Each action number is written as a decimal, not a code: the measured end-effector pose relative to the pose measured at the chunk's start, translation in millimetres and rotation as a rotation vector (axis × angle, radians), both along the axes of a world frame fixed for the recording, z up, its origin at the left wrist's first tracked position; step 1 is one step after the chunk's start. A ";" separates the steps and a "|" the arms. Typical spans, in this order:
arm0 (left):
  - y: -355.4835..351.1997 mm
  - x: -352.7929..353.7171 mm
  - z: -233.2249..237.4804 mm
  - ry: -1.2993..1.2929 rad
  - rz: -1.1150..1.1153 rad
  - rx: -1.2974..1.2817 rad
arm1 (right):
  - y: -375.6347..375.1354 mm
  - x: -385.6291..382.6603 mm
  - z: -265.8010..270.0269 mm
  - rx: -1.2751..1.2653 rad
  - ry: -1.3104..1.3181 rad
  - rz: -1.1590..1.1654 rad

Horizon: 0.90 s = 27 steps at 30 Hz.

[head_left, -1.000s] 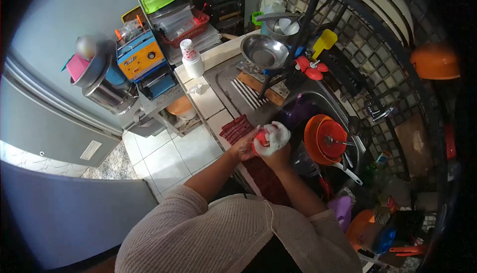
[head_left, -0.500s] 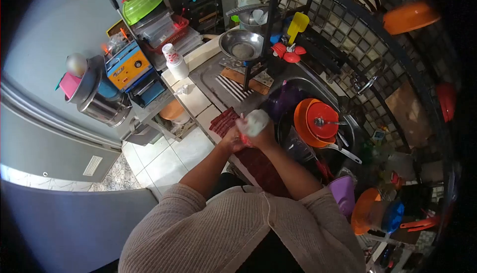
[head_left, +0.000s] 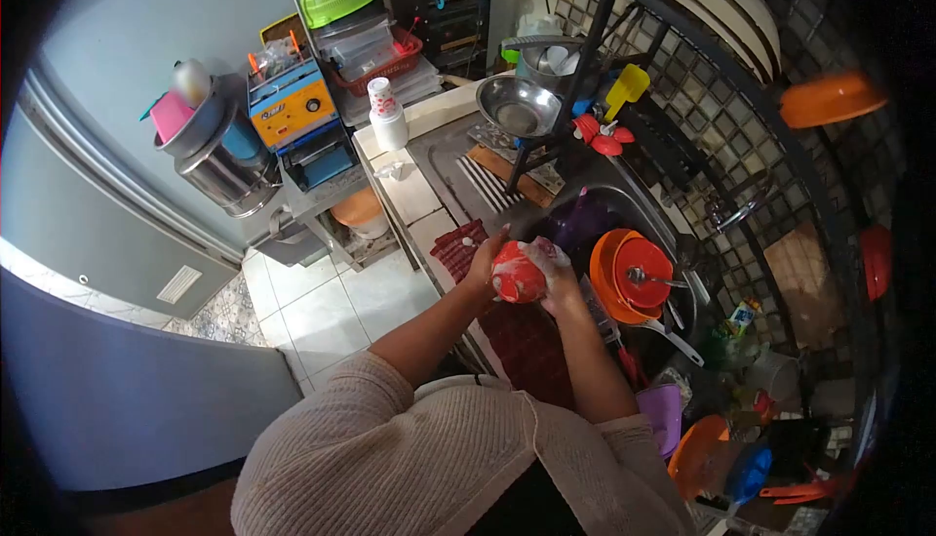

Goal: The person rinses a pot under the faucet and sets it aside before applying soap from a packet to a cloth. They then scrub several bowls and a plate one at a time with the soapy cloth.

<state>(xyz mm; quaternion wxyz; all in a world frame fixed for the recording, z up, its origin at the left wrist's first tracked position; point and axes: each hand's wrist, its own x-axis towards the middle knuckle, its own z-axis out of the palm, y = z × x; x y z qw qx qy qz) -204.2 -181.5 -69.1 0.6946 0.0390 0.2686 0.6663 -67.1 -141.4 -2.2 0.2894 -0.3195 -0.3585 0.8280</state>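
Observation:
Between my two hands, over the near edge of the sink, is a small round red bowl (head_left: 518, 274) streaked with white suds. My left hand (head_left: 484, 265) wraps round its left side. On the other side, my right hand (head_left: 559, 280) presses against it, fingers coated in foam; a sponge under them would be hidden. A dark red cloth (head_left: 522, 346) lies along the counter edge below my hands. Just right of them, the sink basin (head_left: 624, 202) holds an orange bowl (head_left: 604, 268) with a red bowl (head_left: 643, 271) and a spoon (head_left: 638, 276) inside.
A white-handled pan (head_left: 678, 343) juts from the basin toward me. Beside my right elbow stands a purple container (head_left: 662, 417). A black rack (head_left: 575, 63) rises behind the sink, near a metal bowl (head_left: 519, 107). Stacked paper cups (head_left: 388, 124) stand on the left counter.
My right hand, blurred and covering the red bowl before, has shifted to its right side. The bowl now shows plainly, turned up between both hands. The whole view has swung slightly.

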 end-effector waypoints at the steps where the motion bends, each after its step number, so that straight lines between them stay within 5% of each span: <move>1: 4.7 -1.9 1.3 -0.003 0.011 0.003 | 0.7 0.0 5.5 0.051 -0.013 0.067; 6: 11.7 15.5 18.2 -0.173 -0.101 -0.096 | -3.4 12.6 30.3 0.168 -0.058 0.230; 10: 6.2 24.8 75.2 0.007 -0.105 -0.231 | 11.4 18.9 30.1 0.185 0.090 0.377; 17: 7.3 48.8 80.0 -0.276 -0.164 -0.182 | 28.9 43.2 35.6 0.146 0.034 0.083; 20: 1.8 55.0 85.9 0.161 -0.305 0.133 | 63.2 55.8 8.4 0.924 -0.400 -0.055; 21: 4.8 54.1 77.1 0.157 -0.316 0.124 | 66.9 63.2 19.0 0.913 -0.406 -0.062; 23: 17.0 45.9 46.5 0.686 -0.346 0.077 | 64.2 78.5 46.7 1.118 -0.905 -0.073; 25: 20.5 36.9 51.7 0.900 -0.377 0.166 | 75.5 97.1 38.2 1.182 -0.936 -0.143; 27: 20.8 33.7 85.6 1.601 -0.636 0.206 | 89.0 119.4 35.6 1.148 -0.991 -0.123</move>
